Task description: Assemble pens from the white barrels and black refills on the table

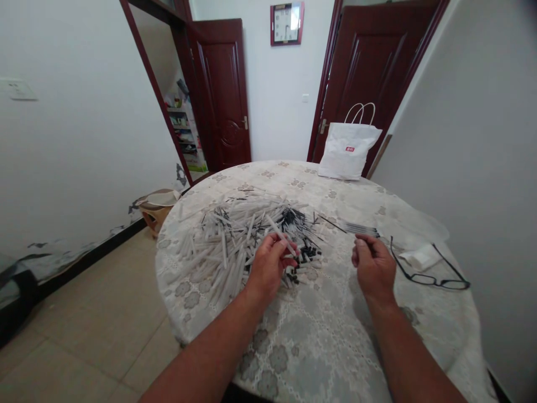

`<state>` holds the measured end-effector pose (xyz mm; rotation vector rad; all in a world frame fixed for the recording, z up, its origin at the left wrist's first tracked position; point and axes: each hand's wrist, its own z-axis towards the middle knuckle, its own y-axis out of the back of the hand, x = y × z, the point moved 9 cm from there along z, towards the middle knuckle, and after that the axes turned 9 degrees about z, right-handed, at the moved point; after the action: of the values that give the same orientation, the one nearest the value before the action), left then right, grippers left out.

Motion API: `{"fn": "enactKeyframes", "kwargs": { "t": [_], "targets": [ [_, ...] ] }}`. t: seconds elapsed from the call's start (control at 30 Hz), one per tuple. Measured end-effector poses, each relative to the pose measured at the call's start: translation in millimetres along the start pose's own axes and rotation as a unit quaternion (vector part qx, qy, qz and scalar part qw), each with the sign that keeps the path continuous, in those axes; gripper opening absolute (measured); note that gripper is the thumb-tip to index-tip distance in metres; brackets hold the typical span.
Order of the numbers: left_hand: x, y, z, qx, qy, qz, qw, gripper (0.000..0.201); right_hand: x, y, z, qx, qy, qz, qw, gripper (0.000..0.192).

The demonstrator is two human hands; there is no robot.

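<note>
My left hand [274, 260] is closed around a whitish pen barrel [280, 234], which slants up and to the left from the fingers. Below and beyond it spreads a large heap of similar pale barrels [224, 243], mixed with thin black refills [293, 218] and small black end pieces [308, 252]. To the right, the fingers of my right hand [375, 266] are pinched together. From them a thin black refill [333, 224] points up and left toward the heap. Just past that hand lies a neat row of slim dark-cored pens [361, 229].
Black-framed glasses [438, 282] and a crumpled white packet [420, 257] lie at the right. A white paper bag [349, 151] stands on the far edge of the round table with its patterned cloth [310, 336]. A wooden stool [156, 206] is beyond the left edge.
</note>
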<state>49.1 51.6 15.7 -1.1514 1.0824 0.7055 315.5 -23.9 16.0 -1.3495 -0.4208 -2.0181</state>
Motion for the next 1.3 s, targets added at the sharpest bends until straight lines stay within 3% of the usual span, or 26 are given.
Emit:
{"fn": "enactKeyframes", "kwargs": {
  "t": [0.13,0.4,0.5,0.67,0.8,0.9,1.13,1.3],
  "targets": [
    [14,-1.1,21,0.008,0.032,-0.08,0.996,0.027,-14,-13,-3,0.039,-0.062,0.118,0.99,0.028],
    [15,22.9,28,-0.033,-0.007,-0.067,0.997,0.028,-26,-25,-14,0.111,-0.097,0.154,0.977,0.014],
    [12,24.1,26,-0.031,-0.016,-0.023,0.999,0.03,-28,-26,-15,0.103,-0.11,0.156,0.976,0.015],
    [4,22.6,21,-0.026,-0.038,0.042,0.998,0.05,-29,-24,-11,0.071,-0.117,0.175,0.975,0.017],
    [2,19.2,20,-0.002,-0.046,0.016,0.999,0.031,-32,-20,-6,0.038,-0.134,0.186,0.973,0.018],
    [3,19.1,21,0.004,-0.042,-0.016,0.999,0.031,-35,-18,-4,0.03,-0.139,0.184,0.973,0.019],
    [-8,33.5,21,-0.088,-0.086,0.124,0.985,0.034,-41,-22,-7,0.042,-0.15,0.162,0.974,0.022],
    [-12,47.4,25,-0.143,-0.112,0.035,0.983,0.031,-41,-24,-9,0.049,-0.161,0.16,0.973,0.025]
  ]
}}
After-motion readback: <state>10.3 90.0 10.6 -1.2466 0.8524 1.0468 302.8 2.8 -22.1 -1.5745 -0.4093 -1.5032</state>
